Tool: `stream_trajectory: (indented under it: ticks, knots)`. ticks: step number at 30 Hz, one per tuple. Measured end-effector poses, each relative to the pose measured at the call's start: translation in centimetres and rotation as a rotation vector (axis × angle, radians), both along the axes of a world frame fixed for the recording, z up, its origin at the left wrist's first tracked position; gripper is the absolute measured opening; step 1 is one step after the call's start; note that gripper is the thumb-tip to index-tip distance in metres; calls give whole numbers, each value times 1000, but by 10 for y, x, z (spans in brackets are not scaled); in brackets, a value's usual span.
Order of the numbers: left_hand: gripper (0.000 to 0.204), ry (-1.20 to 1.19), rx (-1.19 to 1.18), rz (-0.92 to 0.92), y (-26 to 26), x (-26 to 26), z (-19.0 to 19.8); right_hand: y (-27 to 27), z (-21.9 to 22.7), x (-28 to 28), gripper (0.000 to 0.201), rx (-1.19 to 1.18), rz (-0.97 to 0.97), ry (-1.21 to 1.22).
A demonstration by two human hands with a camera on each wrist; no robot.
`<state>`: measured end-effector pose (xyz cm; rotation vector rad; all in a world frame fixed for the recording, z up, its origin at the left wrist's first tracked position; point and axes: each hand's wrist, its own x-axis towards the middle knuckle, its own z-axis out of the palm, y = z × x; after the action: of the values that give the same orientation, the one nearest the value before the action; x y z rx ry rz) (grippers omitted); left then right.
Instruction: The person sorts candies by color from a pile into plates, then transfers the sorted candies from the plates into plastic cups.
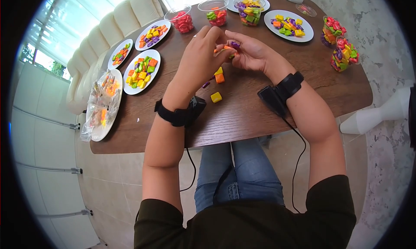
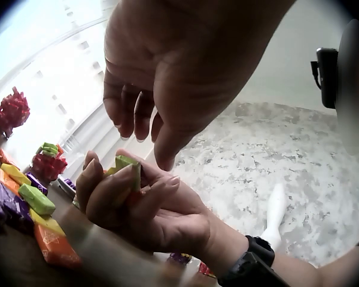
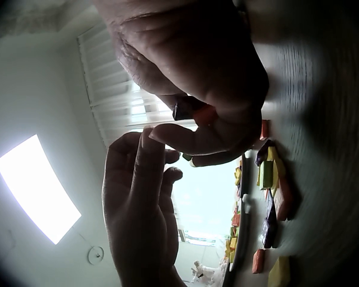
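Observation:
My right hand (image 1: 252, 54) is turned palm up over the table and holds several small wrapped candies in its curled fingers. A purple candy (image 1: 235, 44) shows there in the head view, a green candy (image 2: 127, 162) in the left wrist view and an orange candy (image 3: 205, 115) in the right wrist view. My left hand (image 1: 200, 54) is right beside it, fingers loosely bent downward; the left wrist view shows nothing between thumb and fingers. Below the hands lie loose candies, among them a yellow candy (image 1: 216, 97) and an orange candy (image 1: 220, 78); the hands hide part of this group.
Plates of candies, such as a white plate (image 1: 128, 85), stand at the left, with a bag-covered platter (image 1: 100, 135) nearest. Clear cups, including one with red candies (image 1: 182, 23), line the back. Another plate (image 1: 306, 37) and two filled cups (image 1: 345, 56) stand at the right.

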<state>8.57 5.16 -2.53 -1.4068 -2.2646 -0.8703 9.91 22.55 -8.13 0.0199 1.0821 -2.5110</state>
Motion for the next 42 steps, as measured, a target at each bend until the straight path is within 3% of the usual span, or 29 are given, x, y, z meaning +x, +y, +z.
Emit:
stream_trajectory:
  ticks: [3,4,8,14,18,21,26,32,36,42]
  knots:
    - [32,-188,-306,-130,-16,4,5,8,-1,0,37,38,-53,-23]
    - [37,-265,-525,-164,-23,4,1,9,2,1,36,62,-86,-28]
    - [39,-384,-829,-184,-21,9,-11,14,3,0,34,118,-183,-51]
    - [31,-328,-742,-236,-21,3,-13,13,7,3,30,171,-190,-38]
    - [23,-222,-158,-163,-15,2,7,9,6,5,27,148,-84,-21]
    - [22,-246,142,-57,-7,3,12,1,7,9,25,118,-26,-36]
    - [25,-157,133,24,-3,-2,1,-5,5,8,29,-115,107,5]
    - [21,-72,160,129,-11,-15,-2,13,12,8,25,188,-59,158]
    - [15,-12,113,235,-22,-32,-10,43,28,11,20,477,-359,203]
    - [17,-61,85,386,-35,-51,-16,113,38,13,21,611,-681,167]
